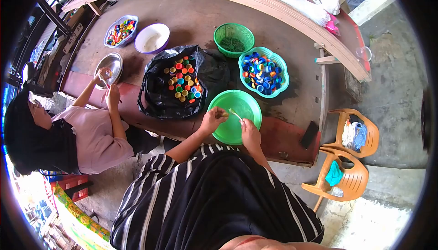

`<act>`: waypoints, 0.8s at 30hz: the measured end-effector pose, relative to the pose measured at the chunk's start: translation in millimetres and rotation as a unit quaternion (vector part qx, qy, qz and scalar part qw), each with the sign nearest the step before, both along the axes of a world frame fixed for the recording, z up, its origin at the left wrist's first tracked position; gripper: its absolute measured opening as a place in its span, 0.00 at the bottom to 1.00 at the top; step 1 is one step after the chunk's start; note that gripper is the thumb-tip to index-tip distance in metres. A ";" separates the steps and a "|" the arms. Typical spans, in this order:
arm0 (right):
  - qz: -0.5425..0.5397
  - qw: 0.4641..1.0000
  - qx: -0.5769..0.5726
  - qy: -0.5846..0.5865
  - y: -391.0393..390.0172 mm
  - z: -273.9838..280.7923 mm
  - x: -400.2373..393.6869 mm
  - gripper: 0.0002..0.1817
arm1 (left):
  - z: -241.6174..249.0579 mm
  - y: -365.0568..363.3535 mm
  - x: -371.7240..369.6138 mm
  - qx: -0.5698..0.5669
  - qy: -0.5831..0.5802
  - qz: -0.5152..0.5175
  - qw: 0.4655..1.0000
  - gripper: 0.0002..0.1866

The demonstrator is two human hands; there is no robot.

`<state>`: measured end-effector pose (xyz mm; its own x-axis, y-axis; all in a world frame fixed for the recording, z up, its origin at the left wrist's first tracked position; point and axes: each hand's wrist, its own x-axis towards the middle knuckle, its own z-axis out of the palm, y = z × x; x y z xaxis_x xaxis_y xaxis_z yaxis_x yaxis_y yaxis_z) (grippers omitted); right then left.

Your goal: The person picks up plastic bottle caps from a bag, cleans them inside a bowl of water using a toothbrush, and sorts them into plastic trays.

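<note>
My left hand is closed over the left rim of a green basin, its fingertips pinching what looks like a yellowish bottle cap, mostly covered by the fingers. Over the basin's lower right part, my right hand grips a thin white toothbrush. The brush's head points up and left toward the left hand, a little apart from it. Left of the basin, a black plastic bag holds many coloured bottle caps. Behind the basin stands a light green scalloped basket full of mostly blue caps.
A green mesh basket, a white-and-purple bowl and a bowl of caps stand farther back. At left, another person works over a metal bowl. A dark phone lies near the right edge; orange chairs stand beyond.
</note>
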<state>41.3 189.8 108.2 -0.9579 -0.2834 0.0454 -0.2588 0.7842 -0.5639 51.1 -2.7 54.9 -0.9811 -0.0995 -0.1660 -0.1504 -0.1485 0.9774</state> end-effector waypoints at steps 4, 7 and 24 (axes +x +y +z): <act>0.062 0.997 -0.038 -0.033 -4.4 25.6 9.5 0.14 | 19.4 -2.4 4.2 -0.092 -0.024 -0.002 0.995 0.15; 0.002 0.998 0.018 -0.053 0.6 9.5 1.8 0.14 | 13.0 -1.3 3.0 -0.019 -0.009 -0.002 1.000 0.15; 0.031 0.997 0.056 -0.037 -7.1 14.5 -5.6 0.12 | 7.2 -3.3 -1.2 0.210 -0.152 0.048 0.965 0.11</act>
<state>35.7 182.7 122.7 -0.9382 -0.3407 -0.0605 -0.2685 0.8270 -0.4939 49.9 -6.0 62.1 -0.8704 -0.0488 -0.4900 -0.3864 -0.5491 0.7411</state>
